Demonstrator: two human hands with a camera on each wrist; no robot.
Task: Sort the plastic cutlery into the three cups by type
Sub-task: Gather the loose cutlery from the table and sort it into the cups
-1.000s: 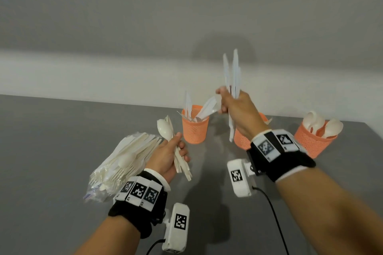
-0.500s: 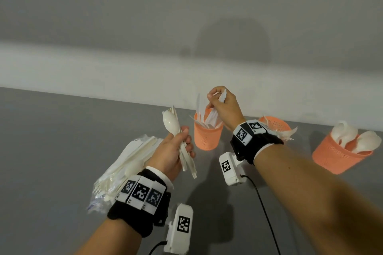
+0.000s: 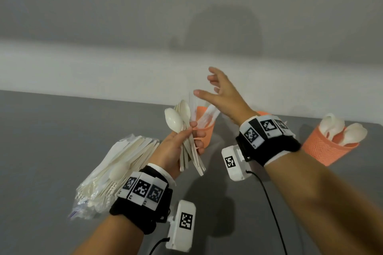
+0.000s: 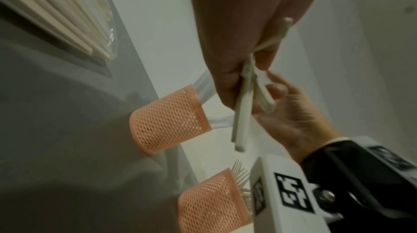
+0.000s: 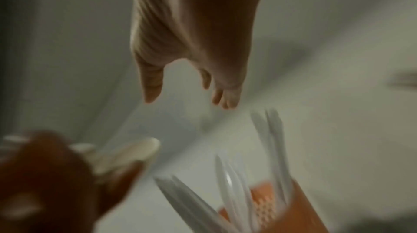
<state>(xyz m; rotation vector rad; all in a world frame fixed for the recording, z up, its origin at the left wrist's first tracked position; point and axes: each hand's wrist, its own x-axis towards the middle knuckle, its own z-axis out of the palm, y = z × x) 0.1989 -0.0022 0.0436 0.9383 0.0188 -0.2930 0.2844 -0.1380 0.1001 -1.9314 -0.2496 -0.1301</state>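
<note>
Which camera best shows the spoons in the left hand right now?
The head view: the spoons show bowls and handles in the left hand. The left wrist view shows only handles; the right wrist view shows blurred bowls.

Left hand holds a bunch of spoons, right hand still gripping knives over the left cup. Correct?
Not quite. The right hand is empty, fingers spread, above the left cup; the head view shows it, and the knives stand in that cup. The left hand does hold the spoons.
</note>
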